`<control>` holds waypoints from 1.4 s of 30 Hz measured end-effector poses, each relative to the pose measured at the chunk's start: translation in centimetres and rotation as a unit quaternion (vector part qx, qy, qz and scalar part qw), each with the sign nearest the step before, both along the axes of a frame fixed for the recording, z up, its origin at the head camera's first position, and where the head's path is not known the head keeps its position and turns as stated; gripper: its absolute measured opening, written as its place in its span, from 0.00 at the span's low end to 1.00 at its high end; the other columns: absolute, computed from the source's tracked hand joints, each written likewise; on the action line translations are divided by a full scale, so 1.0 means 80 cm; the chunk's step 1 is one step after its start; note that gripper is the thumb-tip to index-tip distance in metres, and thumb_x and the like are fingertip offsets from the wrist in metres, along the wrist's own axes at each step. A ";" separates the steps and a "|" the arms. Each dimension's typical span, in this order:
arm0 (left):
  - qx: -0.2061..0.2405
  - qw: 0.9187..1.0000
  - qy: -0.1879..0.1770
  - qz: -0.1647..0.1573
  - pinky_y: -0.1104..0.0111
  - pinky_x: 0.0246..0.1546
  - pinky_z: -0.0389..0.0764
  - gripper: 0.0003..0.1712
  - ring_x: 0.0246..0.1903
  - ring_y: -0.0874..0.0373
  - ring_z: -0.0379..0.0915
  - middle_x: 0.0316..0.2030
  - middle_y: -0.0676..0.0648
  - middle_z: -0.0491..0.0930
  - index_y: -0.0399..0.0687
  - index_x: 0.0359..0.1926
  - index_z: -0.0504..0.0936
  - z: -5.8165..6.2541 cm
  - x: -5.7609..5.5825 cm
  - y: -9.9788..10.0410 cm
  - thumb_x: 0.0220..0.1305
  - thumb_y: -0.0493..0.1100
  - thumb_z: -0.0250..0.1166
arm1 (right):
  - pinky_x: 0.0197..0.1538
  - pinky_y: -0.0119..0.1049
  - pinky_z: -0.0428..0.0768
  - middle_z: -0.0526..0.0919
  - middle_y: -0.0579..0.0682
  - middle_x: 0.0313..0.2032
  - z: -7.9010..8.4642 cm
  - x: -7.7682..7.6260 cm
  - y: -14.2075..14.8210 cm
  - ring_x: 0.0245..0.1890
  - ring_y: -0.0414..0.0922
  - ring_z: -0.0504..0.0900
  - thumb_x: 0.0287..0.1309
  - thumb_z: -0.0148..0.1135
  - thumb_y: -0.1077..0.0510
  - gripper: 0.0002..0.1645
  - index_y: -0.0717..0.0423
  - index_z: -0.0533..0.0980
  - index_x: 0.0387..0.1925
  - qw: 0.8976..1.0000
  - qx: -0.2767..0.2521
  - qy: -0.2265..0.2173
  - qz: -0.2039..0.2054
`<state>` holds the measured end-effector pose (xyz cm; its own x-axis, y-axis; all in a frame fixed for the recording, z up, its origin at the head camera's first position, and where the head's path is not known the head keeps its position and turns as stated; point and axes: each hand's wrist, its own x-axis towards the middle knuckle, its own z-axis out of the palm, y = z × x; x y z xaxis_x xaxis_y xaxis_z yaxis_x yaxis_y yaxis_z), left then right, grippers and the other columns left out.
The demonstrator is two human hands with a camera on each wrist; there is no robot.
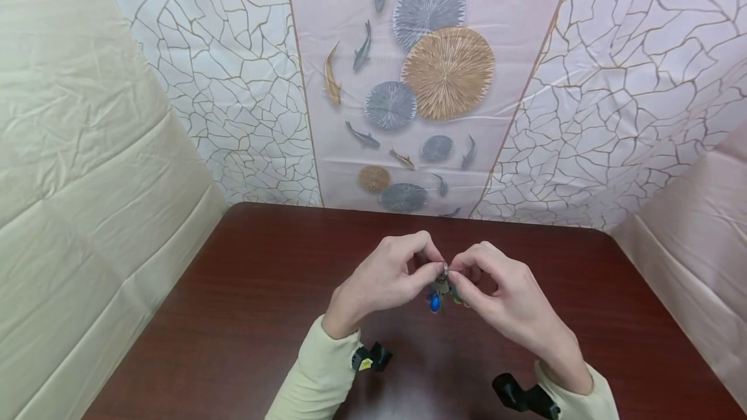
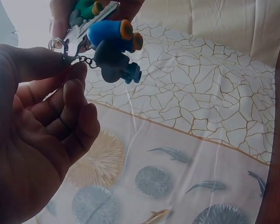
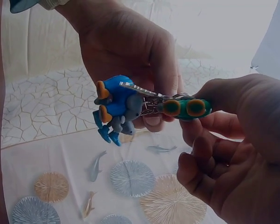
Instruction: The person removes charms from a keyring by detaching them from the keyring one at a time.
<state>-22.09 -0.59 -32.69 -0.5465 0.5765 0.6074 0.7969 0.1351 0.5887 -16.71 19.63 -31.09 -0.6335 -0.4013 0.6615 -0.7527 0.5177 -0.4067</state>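
Note:
Both hands meet above the table around a bunch of keys with a metal key ring (image 1: 445, 269). My left hand (image 1: 379, 280) pinches the ring end between thumb and forefinger. From the other side my right hand (image 1: 510, 300) pinches the ring with thumb and forefinger, its other fingers curled. A metal key (image 2: 97, 21) hangs there, with a blue and orange figure charm (image 2: 105, 35) and a small grey and blue charm (image 2: 111, 60) on a short chain. In the right wrist view a green charm (image 3: 196, 107) lies beside the right fingertips. The fingers partly hide the ring.
A dark reddish-brown table (image 1: 233, 303) lies below the hands. Behind it hangs a patterned cloth (image 1: 397, 148) with discs and fish; a plain cream cloth (image 1: 87, 180) borders the left side. Each sleeve cuff bears a black wrist camera (image 1: 373, 356).

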 end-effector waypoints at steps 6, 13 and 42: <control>-0.002 1.000 -0.012 0.012 0.78 0.22 0.73 0.02 0.21 0.72 0.70 0.26 0.55 0.83 0.48 0.34 0.78 0.001 0.000 -0.003 0.65 0.39 0.63 | 0.29 0.20 0.69 0.75 0.33 0.29 0.001 -0.003 0.003 0.29 0.27 0.70 0.52 0.68 0.68 0.14 0.45 0.79 0.33 1.000 0.018 0.013 0.002; -0.003 1.000 -0.008 0.008 0.78 0.21 0.73 0.04 0.21 0.72 0.70 0.25 0.56 0.81 0.50 0.34 0.77 0.001 -0.002 -0.004 0.63 0.38 0.65 | 0.28 0.20 0.68 0.74 0.35 0.28 0.000 -0.008 0.002 0.29 0.28 0.68 0.47 0.69 0.72 0.18 0.46 0.79 0.33 0.998 0.001 0.040 0.041; -0.017 0.999 0.032 0.030 0.81 0.23 0.72 0.06 0.22 0.74 0.68 0.23 0.57 0.79 0.51 0.30 0.77 0.004 0.001 -0.007 0.60 0.35 0.64 | 0.34 0.22 0.72 0.77 0.37 0.29 -0.004 -0.009 -0.004 0.33 0.31 0.72 0.43 0.69 0.75 0.20 0.48 0.78 0.32 0.996 -0.011 0.049 0.075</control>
